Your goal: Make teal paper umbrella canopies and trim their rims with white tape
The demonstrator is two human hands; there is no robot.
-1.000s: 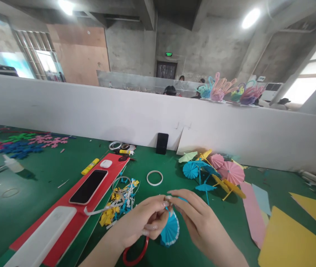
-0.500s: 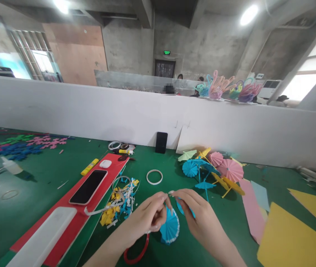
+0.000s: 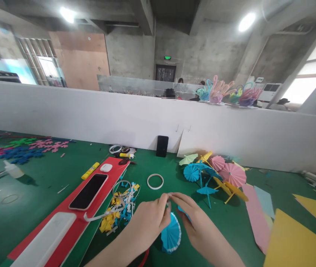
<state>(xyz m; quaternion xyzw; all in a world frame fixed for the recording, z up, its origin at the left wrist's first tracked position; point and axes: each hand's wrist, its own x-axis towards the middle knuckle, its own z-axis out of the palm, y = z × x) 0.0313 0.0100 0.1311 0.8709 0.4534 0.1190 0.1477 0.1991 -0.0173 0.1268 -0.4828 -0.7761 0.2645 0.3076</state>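
Note:
My left hand [image 3: 146, 222] and my right hand [image 3: 196, 222] meet low in the middle of the view, both pinched on a small blue pleated paper fan [image 3: 171, 235] with a white edge. The fan hangs between the two hands just above the green table [image 3: 35, 207]. Fingertips of both hands touch at its top. Part of a red ring [image 3: 144, 259] shows under my left wrist.
A pile of finished paper umbrellas [image 3: 216, 174] lies to the right. Paper scraps [image 3: 119, 211], a white tape ring [image 3: 155, 181], a phone [image 3: 88, 186] on a red board, a glue stick [image 3: 90, 170] and coloured sheets [image 3: 299, 241] surround the hands. A white partition [image 3: 119, 115] runs behind.
Both hands have drawn closer together on the blue fan, and the view has shifted slightly so the hands sit lower in frame.

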